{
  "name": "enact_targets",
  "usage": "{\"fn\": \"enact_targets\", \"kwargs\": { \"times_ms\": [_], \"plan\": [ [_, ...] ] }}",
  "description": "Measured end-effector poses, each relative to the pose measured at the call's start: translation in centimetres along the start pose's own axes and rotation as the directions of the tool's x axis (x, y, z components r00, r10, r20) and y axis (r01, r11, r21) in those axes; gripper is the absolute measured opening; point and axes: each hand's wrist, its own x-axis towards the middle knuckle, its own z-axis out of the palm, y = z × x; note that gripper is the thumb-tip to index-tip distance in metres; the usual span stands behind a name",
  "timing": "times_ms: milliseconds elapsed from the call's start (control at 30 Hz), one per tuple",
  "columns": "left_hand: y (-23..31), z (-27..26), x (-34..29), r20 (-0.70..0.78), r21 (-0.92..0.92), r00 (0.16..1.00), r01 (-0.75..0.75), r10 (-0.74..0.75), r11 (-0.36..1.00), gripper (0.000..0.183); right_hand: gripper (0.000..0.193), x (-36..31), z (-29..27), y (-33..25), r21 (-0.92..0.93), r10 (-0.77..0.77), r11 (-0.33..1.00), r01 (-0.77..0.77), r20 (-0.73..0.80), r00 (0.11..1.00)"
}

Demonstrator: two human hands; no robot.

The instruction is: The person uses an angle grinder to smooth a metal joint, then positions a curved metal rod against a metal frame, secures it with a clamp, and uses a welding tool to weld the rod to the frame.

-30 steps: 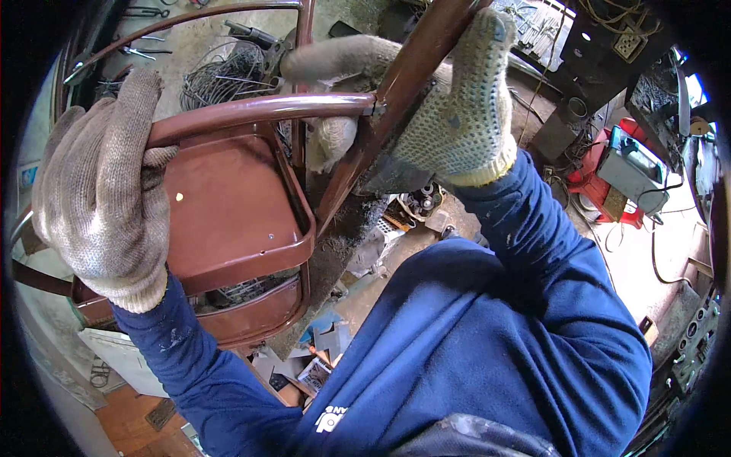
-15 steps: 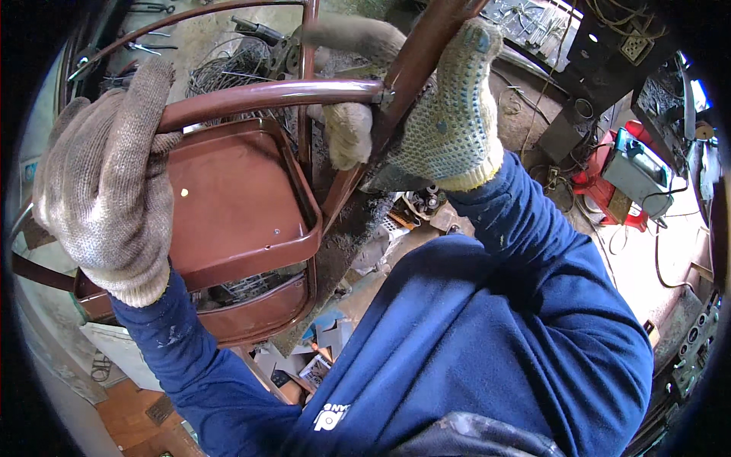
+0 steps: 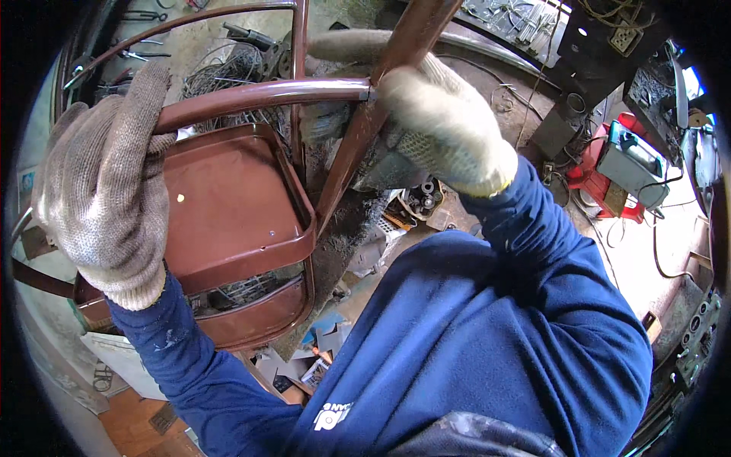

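My left hand [image 3: 114, 190], in a knitted grey-white glove, is closed around the end of a curved brown metal tube [image 3: 266, 97]. This tube meets a slanting brown post [image 3: 373, 110] of a chair-like metal frame. My right hand [image 3: 453, 129], in a pale dotted glove, is at the right side of that post, near the joint. Motion smears its fingers, so its grip cannot be made out. Behind the post, a blurred pale grey elongated shape [image 3: 346, 46] sticks out leftward; its kind is unclear. Under the tube lies a shallow brown tray-like panel [image 3: 236, 198] with a raised rim.
A second brown panel [image 3: 251, 312] sits below the first. Pliers [image 3: 141, 55] and a coil of wire [image 3: 236, 68] lie on the far-left floor. To the right, a grey machine [image 3: 636, 167] rests on a red stool [image 3: 590, 179]. Cables trail across the floor.
My right hand has moved down from its raised-thumb position along the post and is now blurred. A pale soft shape left of the post is gone from view. My left hand keeps its hold.
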Motion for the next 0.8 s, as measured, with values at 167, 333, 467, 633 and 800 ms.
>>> {"fn": "enact_targets", "kwargs": {
  "times_ms": [167,333,467,633,800],
  "plan": [
    [-0.1,0.2,-0.3,-0.008,-0.013,1.000,0.015,-0.015,1.000,0.060,0.033,0.0,1.8,0.4,0.045,0.099,0.995,-0.092,-0.171,0.980],
    [0.1,-0.2,0.0,0.008,-0.008,1.000,-0.022,0.022,1.000,0.062,0.023,-0.2,2.6,0.8,0.210,0.078,0.977,-0.037,-0.189,0.979],
    [0.0,-0.4,0.0,0.031,-0.012,0.999,-0.029,0.029,1.000,0.064,0.025,-0.4,2.6,0.9,0.175,0.071,0.984,-0.035,-0.204,0.976],
    [0.4,0.1,0.0,-0.027,-0.019,1.000,-0.014,0.014,1.000,0.065,0.056,-0.8,1.4,0.8,0.374,0.077,0.925,-0.064,-0.020,0.997],
    [0.0,0.0,-0.4,0.007,-0.009,0.999,-0.031,0.032,0.999,0.063,0.064,-0.9,0.2,1.2,0.400,0.029,0.916,0.019,-0.112,0.993]
  ]
}}
